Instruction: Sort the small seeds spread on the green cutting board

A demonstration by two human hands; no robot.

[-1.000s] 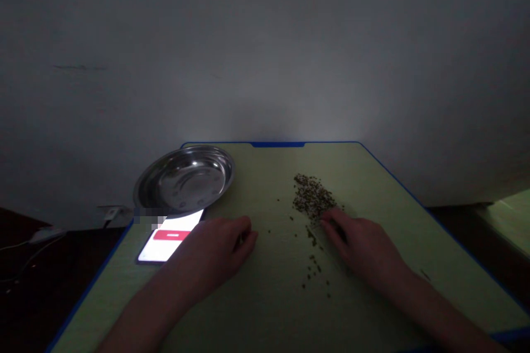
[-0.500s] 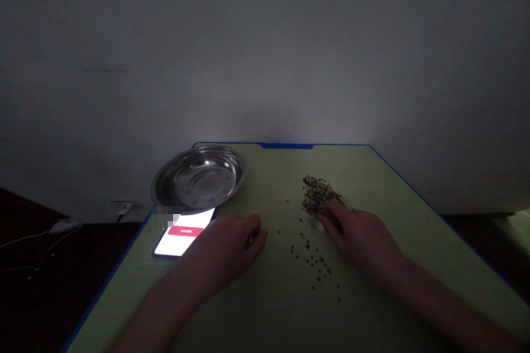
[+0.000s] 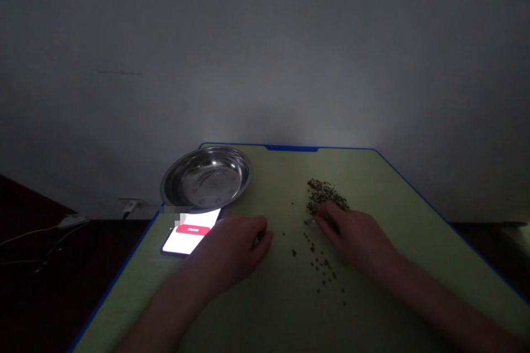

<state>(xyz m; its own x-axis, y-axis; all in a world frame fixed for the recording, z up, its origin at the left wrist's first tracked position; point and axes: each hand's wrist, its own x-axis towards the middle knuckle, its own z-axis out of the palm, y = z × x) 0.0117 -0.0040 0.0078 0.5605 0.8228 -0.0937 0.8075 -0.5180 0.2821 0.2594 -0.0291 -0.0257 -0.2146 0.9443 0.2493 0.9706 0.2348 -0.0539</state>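
Small dark grains, perhaps beans or peppercorns, lie in a pile (image 3: 325, 193) right of the table's middle. More loose grains (image 3: 325, 271) are strewn nearer to me. My right hand (image 3: 358, 234) rests at the pile's near edge, thumb and forefinger closed in a pinch; what they hold is too small and dark to make out. A pale, whitish bit (image 3: 313, 221) shows by those fingertips. My left hand (image 3: 240, 242) hovers over or rests on the table left of the grains, fingers curled in, and I cannot see anything inside them.
On the left, a shiny metal basin (image 3: 207, 182) stands at the back of the green, blue-edged table (image 3: 273, 176). A phone (image 3: 190, 237) with a lit screen lies before it, partly behind my left wrist. Cables and a power strip (image 3: 72, 222) are beyond the left edge.
The view has swung slightly left. My right hand has slid a little left along the pile's near edge, and a few loose grains near it have shifted. My left hand keeps its curled shape.
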